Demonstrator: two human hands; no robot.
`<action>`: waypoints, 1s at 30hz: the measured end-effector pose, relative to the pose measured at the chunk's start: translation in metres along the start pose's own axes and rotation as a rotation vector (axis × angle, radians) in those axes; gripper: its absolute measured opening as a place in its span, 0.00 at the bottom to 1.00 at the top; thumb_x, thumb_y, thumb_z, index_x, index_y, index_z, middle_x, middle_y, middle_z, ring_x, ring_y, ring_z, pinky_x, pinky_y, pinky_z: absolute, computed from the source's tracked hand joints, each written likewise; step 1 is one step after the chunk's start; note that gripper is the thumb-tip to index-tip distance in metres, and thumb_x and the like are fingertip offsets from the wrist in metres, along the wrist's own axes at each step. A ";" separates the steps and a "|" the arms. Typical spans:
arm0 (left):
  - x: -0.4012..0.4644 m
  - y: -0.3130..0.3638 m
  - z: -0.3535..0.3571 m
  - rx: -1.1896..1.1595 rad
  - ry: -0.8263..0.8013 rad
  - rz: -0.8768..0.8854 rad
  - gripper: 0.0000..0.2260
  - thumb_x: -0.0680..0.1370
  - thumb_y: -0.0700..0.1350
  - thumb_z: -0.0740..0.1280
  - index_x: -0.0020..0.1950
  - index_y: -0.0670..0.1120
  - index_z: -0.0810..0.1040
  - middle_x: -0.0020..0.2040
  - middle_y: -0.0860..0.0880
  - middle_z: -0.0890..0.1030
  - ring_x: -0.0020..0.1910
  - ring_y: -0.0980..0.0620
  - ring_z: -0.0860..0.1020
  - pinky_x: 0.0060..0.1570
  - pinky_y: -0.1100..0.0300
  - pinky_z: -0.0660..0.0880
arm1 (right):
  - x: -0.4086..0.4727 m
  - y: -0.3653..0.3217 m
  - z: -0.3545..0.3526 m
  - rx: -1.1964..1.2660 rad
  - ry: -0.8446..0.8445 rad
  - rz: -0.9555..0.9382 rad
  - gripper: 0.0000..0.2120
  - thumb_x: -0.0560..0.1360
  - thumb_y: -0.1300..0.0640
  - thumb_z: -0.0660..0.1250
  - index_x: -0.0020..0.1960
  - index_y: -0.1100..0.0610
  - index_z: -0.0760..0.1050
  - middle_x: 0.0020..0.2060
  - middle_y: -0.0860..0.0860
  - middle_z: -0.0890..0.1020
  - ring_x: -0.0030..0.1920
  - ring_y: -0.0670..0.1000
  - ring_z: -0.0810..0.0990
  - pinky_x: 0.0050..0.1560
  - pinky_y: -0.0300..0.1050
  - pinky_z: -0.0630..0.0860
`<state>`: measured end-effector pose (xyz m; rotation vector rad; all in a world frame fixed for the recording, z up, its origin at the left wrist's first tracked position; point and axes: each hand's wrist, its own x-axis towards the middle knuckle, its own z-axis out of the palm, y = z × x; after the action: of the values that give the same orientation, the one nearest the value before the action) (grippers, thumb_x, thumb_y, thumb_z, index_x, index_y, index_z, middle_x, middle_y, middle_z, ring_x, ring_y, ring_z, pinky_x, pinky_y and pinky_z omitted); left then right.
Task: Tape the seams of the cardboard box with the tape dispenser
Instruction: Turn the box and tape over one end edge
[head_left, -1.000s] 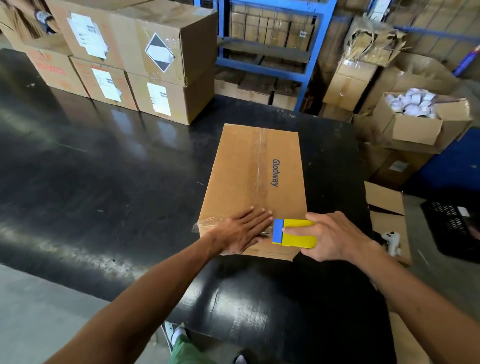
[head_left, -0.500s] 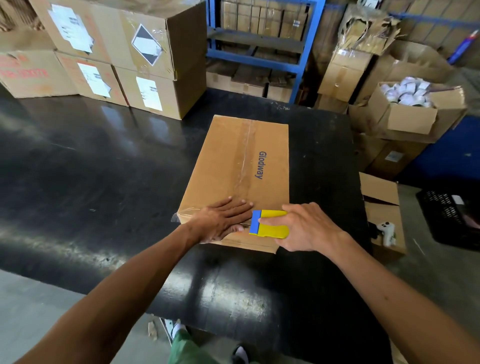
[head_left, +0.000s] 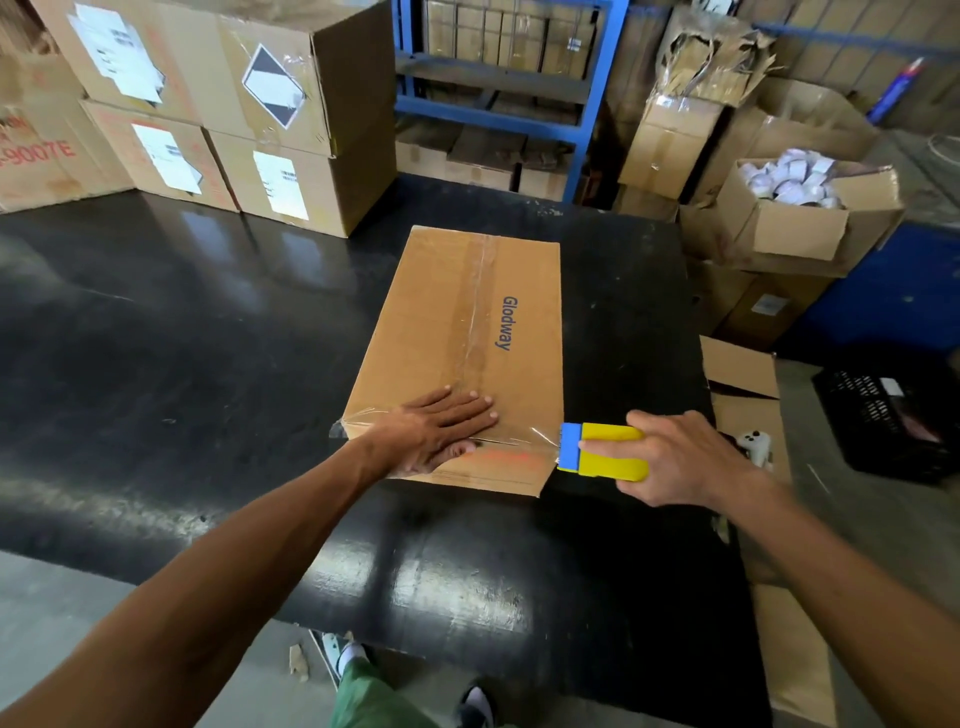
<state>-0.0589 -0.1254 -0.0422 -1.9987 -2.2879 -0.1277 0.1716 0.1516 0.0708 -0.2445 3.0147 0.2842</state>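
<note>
The cardboard box (head_left: 457, 358) is set flat on the black table (head_left: 156, 338), near the table's right edge, with its long side running away from the viewer, and every place below is given from this box. A strip of clear tape is already laid along the box's centre seam. Along the box's near edge, a second clear tape strip (head_left: 514, 441) is stretched from the near left corner to the tape dispenser (head_left: 602, 449), which is held just off the near right corner. The left hand (head_left: 436, 428) is laid flat on the near part of the box top, its fingers straight and together, so that the tape is pressed down there. The dispenser is gripped by the right hand (head_left: 680, 457), with the fingers curled round its yellow body. Several faults are judged possible from here. The stretch of tape between the left hand and the blue blade is seen to be lifted and creased, so wrinkles or trapped air could be sealed in if it is not smoothed before being cut. If the dispenser is pulled sideways too hard, the box could be dragged toward the table's right edge, since only the flat palm holds it. Should the cut be made without the tail being wrapped over the right corner, the end could be left loose and the seam could peel.
</note>
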 end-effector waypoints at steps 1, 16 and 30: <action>0.002 0.002 -0.001 0.021 -0.001 0.001 0.24 0.84 0.57 0.51 0.80 0.52 0.58 0.79 0.49 0.62 0.77 0.49 0.62 0.76 0.48 0.58 | -0.001 0.000 0.001 0.001 0.028 -0.008 0.32 0.61 0.40 0.77 0.65 0.42 0.78 0.36 0.49 0.73 0.29 0.45 0.61 0.28 0.36 0.51; 0.020 0.015 0.000 0.139 -0.057 0.099 0.26 0.85 0.57 0.47 0.81 0.47 0.52 0.81 0.49 0.53 0.80 0.51 0.50 0.77 0.49 0.54 | 0.018 -0.039 0.025 0.220 0.167 -0.014 0.30 0.65 0.43 0.73 0.67 0.39 0.75 0.39 0.51 0.75 0.28 0.50 0.72 0.25 0.39 0.65; 0.015 0.005 -0.002 0.112 -0.108 0.079 0.27 0.85 0.58 0.46 0.81 0.49 0.47 0.81 0.51 0.49 0.80 0.54 0.45 0.78 0.49 0.49 | 0.007 -0.017 0.028 0.183 0.272 -0.108 0.30 0.68 0.41 0.70 0.69 0.40 0.72 0.41 0.52 0.75 0.28 0.49 0.70 0.23 0.41 0.69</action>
<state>-0.0560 -0.1099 -0.0386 -2.0823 -2.2194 0.1146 0.1697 0.1396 0.0392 -0.4619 3.2499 -0.0388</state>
